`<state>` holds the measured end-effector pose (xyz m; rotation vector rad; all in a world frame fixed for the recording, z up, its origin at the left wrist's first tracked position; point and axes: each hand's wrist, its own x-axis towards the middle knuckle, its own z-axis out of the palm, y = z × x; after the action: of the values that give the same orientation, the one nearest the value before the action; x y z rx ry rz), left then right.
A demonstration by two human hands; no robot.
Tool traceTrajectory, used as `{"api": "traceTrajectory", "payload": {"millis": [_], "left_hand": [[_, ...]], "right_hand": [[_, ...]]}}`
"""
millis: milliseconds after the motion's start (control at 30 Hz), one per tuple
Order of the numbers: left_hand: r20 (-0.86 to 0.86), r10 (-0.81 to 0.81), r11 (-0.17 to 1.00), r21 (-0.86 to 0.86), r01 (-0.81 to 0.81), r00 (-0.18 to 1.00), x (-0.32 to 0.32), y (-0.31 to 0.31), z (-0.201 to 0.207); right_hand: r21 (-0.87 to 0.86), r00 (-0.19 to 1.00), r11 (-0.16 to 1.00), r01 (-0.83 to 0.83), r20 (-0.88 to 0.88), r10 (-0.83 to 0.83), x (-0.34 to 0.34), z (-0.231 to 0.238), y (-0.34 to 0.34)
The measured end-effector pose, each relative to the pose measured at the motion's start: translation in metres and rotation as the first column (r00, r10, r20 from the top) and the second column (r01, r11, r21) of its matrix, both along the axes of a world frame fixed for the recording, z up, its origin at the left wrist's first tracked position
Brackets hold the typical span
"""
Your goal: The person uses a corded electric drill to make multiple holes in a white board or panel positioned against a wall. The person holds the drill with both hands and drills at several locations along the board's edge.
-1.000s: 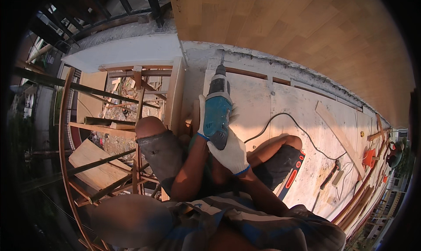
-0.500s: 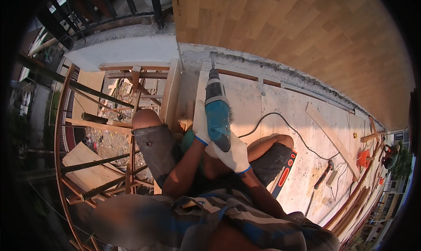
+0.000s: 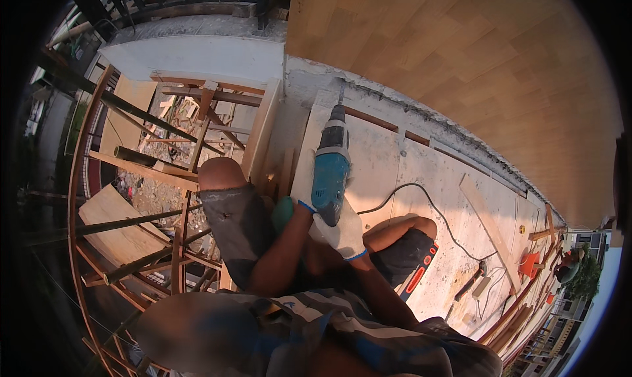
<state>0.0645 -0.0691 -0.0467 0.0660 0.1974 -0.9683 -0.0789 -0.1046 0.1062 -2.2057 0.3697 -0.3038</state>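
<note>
The view has been swung slightly. By the left hand (image 3: 304, 177) around the middle and the right hand (image 3: 347, 231) behind, the drill (image 3: 330, 174) is clamped, bit (image 3: 342, 92) at the concrete strip (image 3: 383, 105); probably heavy, rigid, best gripped at both places.

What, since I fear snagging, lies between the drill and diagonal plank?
Head view: between drill and plank, a dark cord curves over pale boards, past the right knee.
</note>
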Motion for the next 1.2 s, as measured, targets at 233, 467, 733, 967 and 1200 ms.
{"api": "traceTrajectory", "payload": {"millis": [233, 467, 733, 967, 1200], "left_hand": [[-0.046, -0.078, 0.996, 0.030, 0.079, 0.996, -0.022, -0.006, 0.016], [0.056, -0.035, 0.914, 0.406, 0.009, 0.998, -0.058, 0.032, 0.061], [-0.142, 0.139, 0.976, 0.189, -0.111, 0.980, -0.017, 0.054, 0.052], [0.084, -0.107, 0.992, 0.071, 0.101, 0.991, -0.022, 0.051, 0.054], [0.359, -0.271, 0.871, 0.487, 0.068, 0.893, -0.043, 0.036, 0.119]], "right_hand": [[0.243, 0.980, 0.965, 0.103, -0.193, -0.056, -0.023, 0.024, -0.012], [0.057, 0.997, 0.998, 0.021, -0.082, -0.016, -0.047, 0.019, -0.014], [-0.164, 0.946, 0.981, -0.107, -0.322, 0.049, -0.007, 0.027, 0.002], [-0.137, 0.992, 0.990, -0.021, -0.130, 0.003, -0.032, 0.010, -0.002], [0.431, 0.976, 0.878, 0.210, -0.149, -0.161, -0.057, 0.064, -0.031]]}}
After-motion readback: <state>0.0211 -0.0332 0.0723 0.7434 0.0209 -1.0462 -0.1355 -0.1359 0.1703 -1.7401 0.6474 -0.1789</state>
